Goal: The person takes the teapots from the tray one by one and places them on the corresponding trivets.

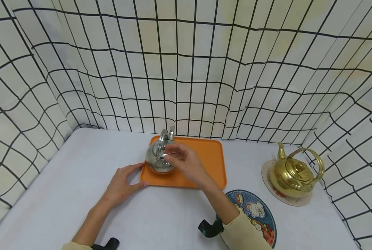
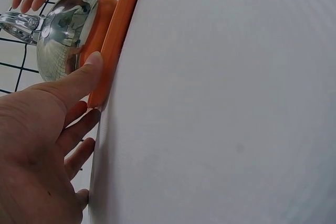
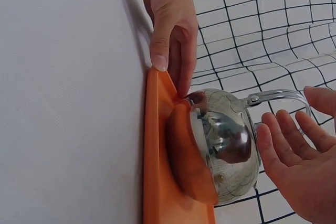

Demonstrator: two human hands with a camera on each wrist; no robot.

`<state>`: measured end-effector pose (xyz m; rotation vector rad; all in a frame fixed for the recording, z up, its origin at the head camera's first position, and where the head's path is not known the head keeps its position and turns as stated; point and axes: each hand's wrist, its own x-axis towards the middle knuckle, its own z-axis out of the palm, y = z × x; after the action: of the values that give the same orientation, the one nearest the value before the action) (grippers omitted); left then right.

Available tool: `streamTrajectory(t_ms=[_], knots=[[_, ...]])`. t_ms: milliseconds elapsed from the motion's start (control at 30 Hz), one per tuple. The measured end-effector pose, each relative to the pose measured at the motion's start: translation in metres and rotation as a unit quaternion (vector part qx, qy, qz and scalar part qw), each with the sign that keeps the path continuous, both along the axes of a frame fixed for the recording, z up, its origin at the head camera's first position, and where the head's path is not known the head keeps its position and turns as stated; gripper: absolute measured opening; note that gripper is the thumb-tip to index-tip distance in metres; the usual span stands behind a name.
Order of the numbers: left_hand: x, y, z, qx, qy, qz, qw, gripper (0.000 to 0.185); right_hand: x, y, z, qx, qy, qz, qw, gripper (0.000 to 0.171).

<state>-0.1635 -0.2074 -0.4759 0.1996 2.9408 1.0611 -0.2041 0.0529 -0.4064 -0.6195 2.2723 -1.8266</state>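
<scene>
Where the orange tray (image 1: 204, 152) sits toward the back edge of the bench (image 1: 79, 173), a round kettle of polished steel (image 1: 158, 158) stands on the tray's near left corner, its mirror skin bulging like a ball and its thin bent handle arching over the top. The tray is smooth plastic, flat, with rounded corners and a low raised rim. The right hand (image 1: 186, 163) hovers just over the kettle's handle, its grip open, fingers straight and loosely spread, and from the right wrist view it holds nothing. The left hand (image 1: 123, 182) lies on the white, matte bench at the tray's near left corner, its grip open too, with the thumb tip pressed against the rim. Two kettles in all: the steel one, and a shiny brass one (image 1: 293, 172) with a curved spout and hoop handle near the right edge of the bench, standing on a pale round mat (image 1: 298, 201). A second round mat (image 1: 261, 215), blue with a cartoon print, lies at the front edge. One tray, two mats. Grid-patterned cloth (image 1: 186, 69) walls the bench on three sides.
</scene>
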Motion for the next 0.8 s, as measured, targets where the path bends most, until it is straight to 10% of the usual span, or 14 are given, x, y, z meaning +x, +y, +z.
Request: streamTrajectory(t_ms=[800], knots=[[0.001,0.001,0.001,0.004,0.011,-0.004,0.9999,0.072,-0.004,-0.020,-0.002,-0.008,0.001,-0.004,1.000,0.039]])
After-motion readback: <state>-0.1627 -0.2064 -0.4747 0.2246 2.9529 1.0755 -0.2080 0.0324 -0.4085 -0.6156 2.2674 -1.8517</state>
